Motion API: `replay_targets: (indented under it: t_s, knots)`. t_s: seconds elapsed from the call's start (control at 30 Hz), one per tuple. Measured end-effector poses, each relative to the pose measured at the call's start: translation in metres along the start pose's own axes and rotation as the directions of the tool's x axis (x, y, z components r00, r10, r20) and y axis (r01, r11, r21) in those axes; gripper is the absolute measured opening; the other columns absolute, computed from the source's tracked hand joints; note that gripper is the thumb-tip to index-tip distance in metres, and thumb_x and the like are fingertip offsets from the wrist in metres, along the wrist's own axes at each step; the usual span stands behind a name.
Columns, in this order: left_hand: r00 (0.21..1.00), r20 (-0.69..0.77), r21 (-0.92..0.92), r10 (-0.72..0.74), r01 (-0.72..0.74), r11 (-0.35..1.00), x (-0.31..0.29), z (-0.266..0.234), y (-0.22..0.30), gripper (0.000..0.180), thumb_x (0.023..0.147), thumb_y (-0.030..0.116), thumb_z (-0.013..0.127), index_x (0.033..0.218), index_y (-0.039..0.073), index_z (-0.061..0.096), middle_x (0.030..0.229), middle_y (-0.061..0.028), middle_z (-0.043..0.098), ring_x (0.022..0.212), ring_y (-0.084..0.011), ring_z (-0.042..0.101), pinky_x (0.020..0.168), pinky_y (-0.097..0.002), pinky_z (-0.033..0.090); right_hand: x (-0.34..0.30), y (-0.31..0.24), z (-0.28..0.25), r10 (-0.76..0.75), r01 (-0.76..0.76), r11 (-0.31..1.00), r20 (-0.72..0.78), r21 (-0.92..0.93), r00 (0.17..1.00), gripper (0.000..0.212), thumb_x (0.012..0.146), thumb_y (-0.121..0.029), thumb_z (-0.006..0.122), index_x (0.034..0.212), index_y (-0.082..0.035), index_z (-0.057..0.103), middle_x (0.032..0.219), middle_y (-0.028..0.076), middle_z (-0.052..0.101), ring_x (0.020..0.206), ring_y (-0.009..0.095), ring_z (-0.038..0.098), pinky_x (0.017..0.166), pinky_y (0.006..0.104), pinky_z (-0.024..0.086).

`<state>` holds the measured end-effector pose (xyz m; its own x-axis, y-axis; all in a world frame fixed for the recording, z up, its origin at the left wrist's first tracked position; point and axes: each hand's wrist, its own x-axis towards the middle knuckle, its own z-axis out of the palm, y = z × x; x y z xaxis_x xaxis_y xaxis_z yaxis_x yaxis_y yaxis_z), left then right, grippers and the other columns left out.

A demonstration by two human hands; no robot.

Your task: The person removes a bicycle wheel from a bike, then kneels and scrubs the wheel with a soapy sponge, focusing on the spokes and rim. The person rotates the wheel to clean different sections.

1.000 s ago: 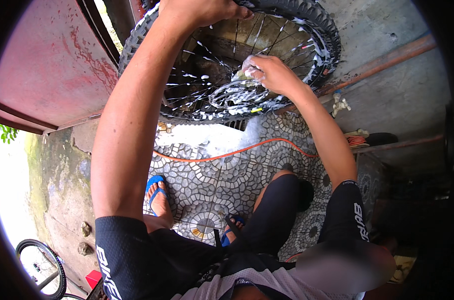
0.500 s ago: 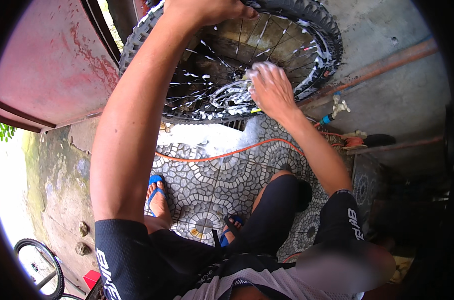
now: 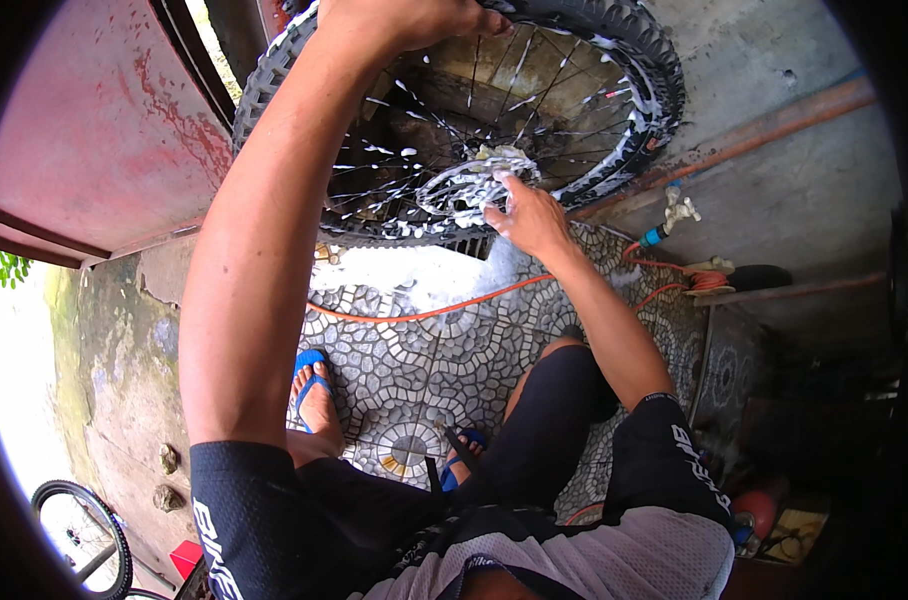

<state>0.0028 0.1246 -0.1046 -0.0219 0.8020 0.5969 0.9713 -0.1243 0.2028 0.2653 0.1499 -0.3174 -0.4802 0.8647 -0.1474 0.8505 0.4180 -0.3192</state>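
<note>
A bicycle wheel [image 3: 662, 75] with a knobby black tyre fills the top of the view, streaked with white foam. At the upper edge my left hand [image 3: 419, 22] grips its tyre and rim, partly cut off by the frame. The foamy cassette [image 3: 444, 190] sits at the hub. My right hand [image 3: 536, 222] is at its right side, thumb and forefinger bent against the sprockets; the other fingers are hidden. A pale yellowish foamy lump [image 3: 499, 153] shows just above those fingers, and whether they hold it is unclear.
An orange hose [image 3: 454, 312] crosses the patterned tile floor [image 3: 384, 385] and coils by the right wall, below a tap [image 3: 680, 210]. Suds lie beneath the wheel. A red metal panel [image 3: 104, 110] stands at left; another bicycle wheel [image 3: 124, 560] is at lower left.
My right hand has moved down and slightly left, from over the hub to the cassette's lower right edge. More of the cassette shows. My left hand keeps its grip on the wheel.
</note>
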Motion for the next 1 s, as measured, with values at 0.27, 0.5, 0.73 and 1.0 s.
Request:
replay_targets:
  t_s: [0.27,0.5,0.73,1.0]
  knots:
    - [0.995,-0.089,0.028,0.045,-0.043,0.999,-0.004,0.0,0.001,0.064,0.072,0.04,0.088,0.122,0.006,0.068,0.117,-0.0182,0.069,0.117,-0.0367,0.065,0.101,-0.0487,0.053,-0.013,-0.005,-0.008,-0.092,0.087,0.995,-0.138,-0.046,0.986,0.052,0.091,-0.036,0.073,0.136,-0.011,0.065,0.099,0.016,0.077,0.094,0.042,0.073,0.085,0.0539,0.055]
    - [1.0,0.016,0.006,-0.022,0.022,1.0,0.0,-0.002,0.001,0.065,0.071,0.041,0.089,0.122,0.006,0.068,0.117,-0.019,0.069,0.119,-0.0367,0.065,0.101,-0.0486,0.053,-0.007,-0.002,0.011,-0.096,0.082,0.992,-0.164,-0.091,0.982,0.059,0.092,-0.043,0.072,0.141,-0.015,0.06,0.082,0.014,0.075,0.082,0.041,0.074,0.076,0.0521,0.057]
    - [1.0,-0.005,0.029,-0.015,0.015,0.999,0.003,0.002,-0.001,0.067,0.071,0.04,0.09,0.124,0.006,0.067,0.118,-0.0188,0.068,0.119,-0.0373,0.065,0.101,-0.0483,0.053,-0.002,-0.011,0.011,-0.004,-0.003,0.995,-0.075,-0.099,0.997,0.056,0.095,-0.044,0.07,0.136,-0.007,0.06,0.096,0.024,0.076,0.095,0.045,0.073,0.087,0.0565,0.054]
    - [0.999,0.023,-0.02,-0.028,0.028,0.999,0.002,-0.002,0.005,0.067,0.069,0.039,0.091,0.124,0.008,0.068,0.116,-0.0179,0.069,0.117,-0.037,0.065,0.101,-0.0477,0.053,-0.006,-0.013,-0.006,0.023,-0.023,0.996,0.007,0.08,1.0,0.073,0.088,-0.05,0.077,0.143,-0.006,0.059,0.114,0.026,0.074,0.109,0.045,0.071,0.095,0.0531,0.053]
